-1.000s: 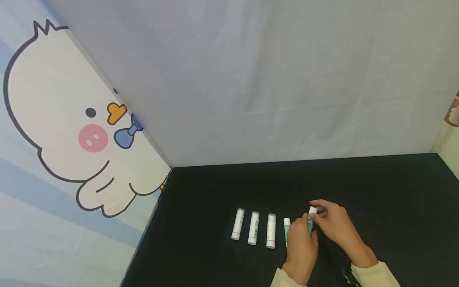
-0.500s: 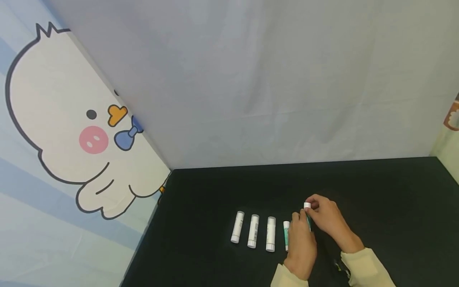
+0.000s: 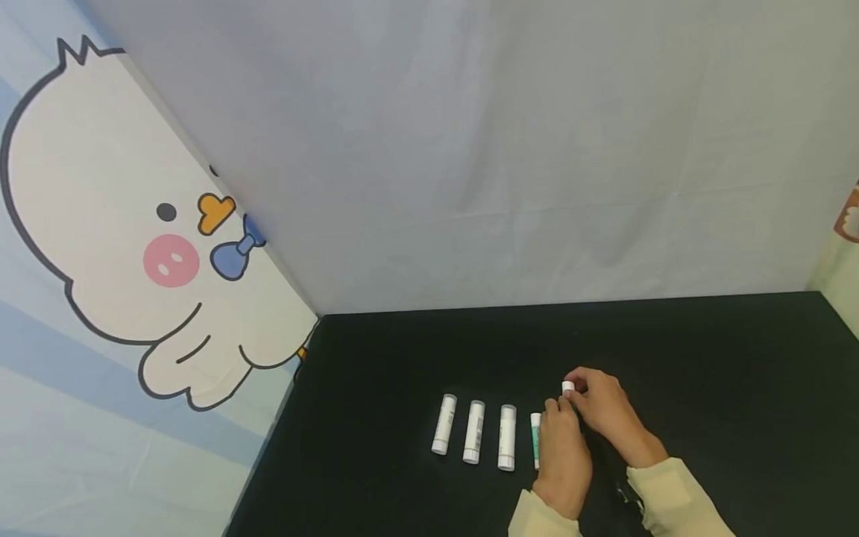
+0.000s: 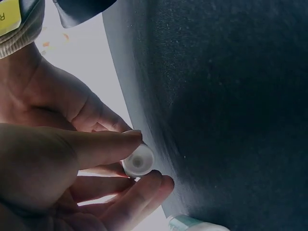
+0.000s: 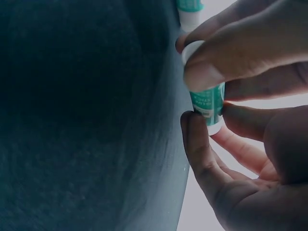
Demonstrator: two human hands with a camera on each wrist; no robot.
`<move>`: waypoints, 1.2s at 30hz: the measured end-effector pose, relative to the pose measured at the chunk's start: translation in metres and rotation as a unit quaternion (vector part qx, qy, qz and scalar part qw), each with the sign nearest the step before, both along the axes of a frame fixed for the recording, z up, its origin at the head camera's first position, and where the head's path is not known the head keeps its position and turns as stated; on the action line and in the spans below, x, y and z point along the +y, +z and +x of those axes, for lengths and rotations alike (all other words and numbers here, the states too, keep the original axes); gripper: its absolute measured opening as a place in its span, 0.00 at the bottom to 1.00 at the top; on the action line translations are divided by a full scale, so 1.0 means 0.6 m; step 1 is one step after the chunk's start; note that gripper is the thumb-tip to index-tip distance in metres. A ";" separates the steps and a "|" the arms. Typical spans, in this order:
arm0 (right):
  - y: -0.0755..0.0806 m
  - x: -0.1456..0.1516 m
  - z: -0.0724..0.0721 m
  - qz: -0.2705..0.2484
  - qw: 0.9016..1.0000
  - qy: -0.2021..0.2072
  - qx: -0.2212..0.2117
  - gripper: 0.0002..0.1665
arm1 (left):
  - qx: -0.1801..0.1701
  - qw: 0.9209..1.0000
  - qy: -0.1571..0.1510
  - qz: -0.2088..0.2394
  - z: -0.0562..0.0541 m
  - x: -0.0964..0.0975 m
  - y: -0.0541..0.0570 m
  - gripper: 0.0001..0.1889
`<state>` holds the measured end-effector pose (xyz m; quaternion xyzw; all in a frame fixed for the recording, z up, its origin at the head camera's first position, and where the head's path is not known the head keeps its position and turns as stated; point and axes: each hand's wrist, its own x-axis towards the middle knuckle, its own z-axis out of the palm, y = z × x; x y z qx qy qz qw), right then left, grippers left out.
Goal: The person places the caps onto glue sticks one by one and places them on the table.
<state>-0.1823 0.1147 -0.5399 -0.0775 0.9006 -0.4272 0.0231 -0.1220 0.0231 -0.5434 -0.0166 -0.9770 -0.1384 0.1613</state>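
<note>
A small green glue stick [image 5: 208,103] with white ends is held between both hands over the black table. My right hand [image 3: 604,409] pinches its white cap, the thumb pressed over the side. Lower down, my left hand [image 3: 565,456] grips the body near the base with thumb and fingers. The left wrist view shows the stick's round white end [image 4: 139,161] between the left thumb and fingers. In the head view the body is hidden behind the left hand. Just left of that hand lies a second green glue stick [image 3: 535,440], partly covered.
Three larger white tubes [image 3: 444,425] lie in a row farther left on the black table [image 3: 376,358]. A pale curtain [image 3: 537,149] hangs behind the table's back edge, and a cartoon-printed panel [image 3: 101,186] stands at the left.
Both hands keep their hold on the green glue stick. The right hand has shifted left, and the white cap has moved left and turned more upright in the head view.
</note>
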 end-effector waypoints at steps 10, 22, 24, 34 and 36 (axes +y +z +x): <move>-0.008 -0.002 0.006 0.004 1.000 -0.005 0.004 0.09 | -0.017 1.000 0.015 -0.009 -0.001 0.006 -0.007 0.14; -0.019 -0.007 0.011 0.014 0.999 -0.017 0.030 0.06 | -0.017 0.997 0.020 -0.069 0.002 0.005 -0.012 0.15; -0.019 -0.010 0.011 0.014 0.999 -0.018 0.027 0.07 | -0.011 0.996 0.021 -0.086 0.002 0.002 -0.012 0.16; -0.019 -0.018 0.016 0.012 1.000 -0.016 0.013 0.14 | 0.006 0.993 -0.002 -0.119 0.002 -0.009 -0.009 0.18; -0.022 -0.017 0.017 0.011 1.000 -0.017 0.010 0.15 | 0.001 0.993 -0.008 -0.122 0.005 -0.011 -0.008 0.20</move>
